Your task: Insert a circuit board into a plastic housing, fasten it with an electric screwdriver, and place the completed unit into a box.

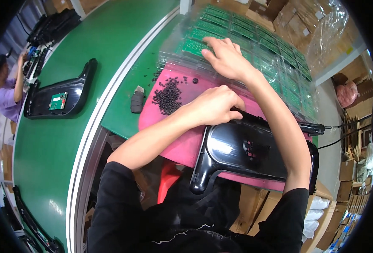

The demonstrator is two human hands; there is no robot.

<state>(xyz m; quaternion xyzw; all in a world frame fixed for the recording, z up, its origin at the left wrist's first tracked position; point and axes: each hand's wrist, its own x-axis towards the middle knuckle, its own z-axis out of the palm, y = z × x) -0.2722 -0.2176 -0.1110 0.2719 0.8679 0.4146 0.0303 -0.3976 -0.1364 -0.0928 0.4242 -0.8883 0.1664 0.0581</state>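
A green circuit board (pixel 191 47) is apparently being selected from the clear tray (pixel 182 61) beyond the pink mat's (pixel 182 137) far edge; it is reached over by the right hand (pixel 227 59), thumb and fingers parted. The black housing (pixel 262 154) is laid across the mat's near edge, the left hand (pixel 219 103) curled at its rim; whether it is gripped cannot be told. Next, an edge pinch and careful lift are probably called for.

Pink mat (pixel 185 145), small black parts (pixel 167 97), black housing (pixel 258 152)
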